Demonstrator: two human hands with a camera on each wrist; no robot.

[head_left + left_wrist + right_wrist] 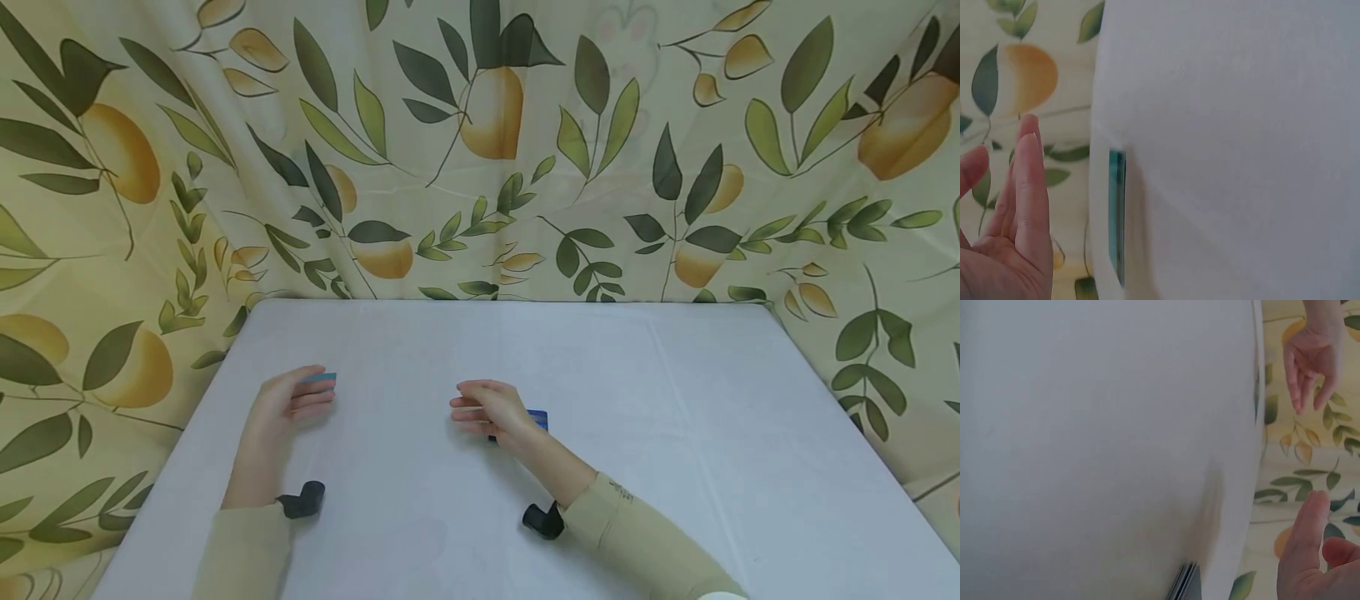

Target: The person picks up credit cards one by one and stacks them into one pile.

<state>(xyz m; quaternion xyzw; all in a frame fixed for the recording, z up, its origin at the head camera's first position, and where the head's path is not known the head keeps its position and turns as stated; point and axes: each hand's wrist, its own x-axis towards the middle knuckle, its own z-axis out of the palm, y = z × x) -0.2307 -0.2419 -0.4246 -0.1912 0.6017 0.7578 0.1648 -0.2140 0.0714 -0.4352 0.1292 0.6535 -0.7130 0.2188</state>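
Observation:
My left hand (288, 402) is held over the left side of the table, fingers loosely extended and nothing in them. Partly hidden behind it is a flat teal-blue object (322, 377), seen in the left wrist view as a thin teal slab (1117, 215) lying apart from the fingers. Near the table's middle my right hand (491, 410) hovers with relaxed fingers, holding nothing. Under and behind it shows part of a blue and dark object (538, 419). The right wrist view catches several thin dark layers stacked together (1186, 584) at its bottom edge; their kind cannot be made out.
A white cloth covers the table (637, 417). Behind and to the sides hangs a curtain (450, 208) printed with fruit and leaves. A black wrist camera (303, 500) sits at the left cuff, and another black camera (543, 521) at the right cuff.

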